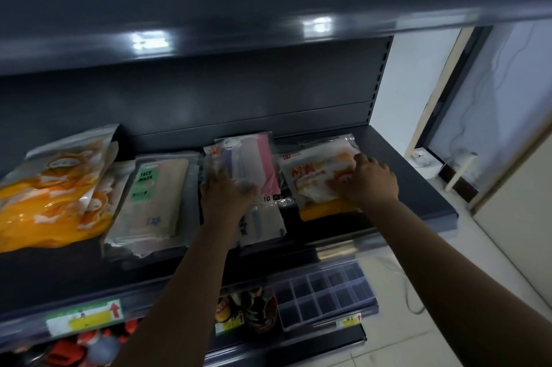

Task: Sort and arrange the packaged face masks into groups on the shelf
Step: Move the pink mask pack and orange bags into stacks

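— Right hand (366, 180) lies fingers-down on the orange mask pack (319, 178), pressing rather than clearly gripping; that pack sits directly under it at the shelf's (418, 187) right end, long axis running front to back.
— And the left hand (227, 193)?
— Flat on the pink-striped pack (257, 166) beside it. Readable: "FACE MASK" on the green-label pack (152, 199), "MA…" on the orange, "10" by the pink.

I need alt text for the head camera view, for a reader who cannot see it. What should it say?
Two hands reach onto a dark shelf of packaged face masks: the left hand rests on a pink pack, the right hand on an orange-and-white pack. To the left lie a "FACE MASK" stack and orange packs.
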`<state>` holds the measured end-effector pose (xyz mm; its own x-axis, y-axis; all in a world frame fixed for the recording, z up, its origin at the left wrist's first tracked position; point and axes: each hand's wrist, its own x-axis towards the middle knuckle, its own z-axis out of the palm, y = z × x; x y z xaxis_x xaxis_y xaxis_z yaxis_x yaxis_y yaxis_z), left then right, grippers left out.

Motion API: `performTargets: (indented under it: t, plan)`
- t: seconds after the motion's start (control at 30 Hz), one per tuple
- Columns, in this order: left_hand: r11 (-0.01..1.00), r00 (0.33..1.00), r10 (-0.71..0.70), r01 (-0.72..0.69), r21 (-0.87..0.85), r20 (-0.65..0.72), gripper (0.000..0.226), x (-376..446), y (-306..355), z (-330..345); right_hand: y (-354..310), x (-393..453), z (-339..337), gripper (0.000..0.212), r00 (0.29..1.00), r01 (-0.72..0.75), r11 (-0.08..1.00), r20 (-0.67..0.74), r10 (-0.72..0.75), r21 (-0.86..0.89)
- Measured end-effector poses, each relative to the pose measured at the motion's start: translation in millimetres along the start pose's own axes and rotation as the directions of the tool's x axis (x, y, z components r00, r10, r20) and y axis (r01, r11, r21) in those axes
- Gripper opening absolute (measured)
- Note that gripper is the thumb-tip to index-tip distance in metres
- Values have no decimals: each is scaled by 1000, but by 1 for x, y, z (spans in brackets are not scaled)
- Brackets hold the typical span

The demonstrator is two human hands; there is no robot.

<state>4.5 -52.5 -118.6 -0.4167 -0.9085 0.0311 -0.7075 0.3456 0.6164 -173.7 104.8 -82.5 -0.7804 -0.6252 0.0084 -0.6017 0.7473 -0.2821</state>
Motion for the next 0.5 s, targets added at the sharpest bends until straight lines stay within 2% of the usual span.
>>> performTargets:
  t: [0.07,0.2,0.3,0.4,0.5]
  plan:
    - [998,1000,14,-14,-65,-11,91,4,0,-1,1,7,1,82,1000,-25,993,-8,26,112]
    - [943,997,-14,-12,-333,-75,73,2,3,-3,8,18,0,76,999,-48,908,10,48,416]
    - [907,993,-20,-30,-420,-115,56,-5,6,-4,16,21,-2,68,996,-84,817,60,61,571]
    - [879,992,-69,12,-477,-103,57,-18,11,-7,22,21,-3,50,996,-80,736,73,41,673]
    - [860,987,-52,-35,-510,-155,57,-36,17,-12,26,20,-5,48,998,-52,658,57,13,751]
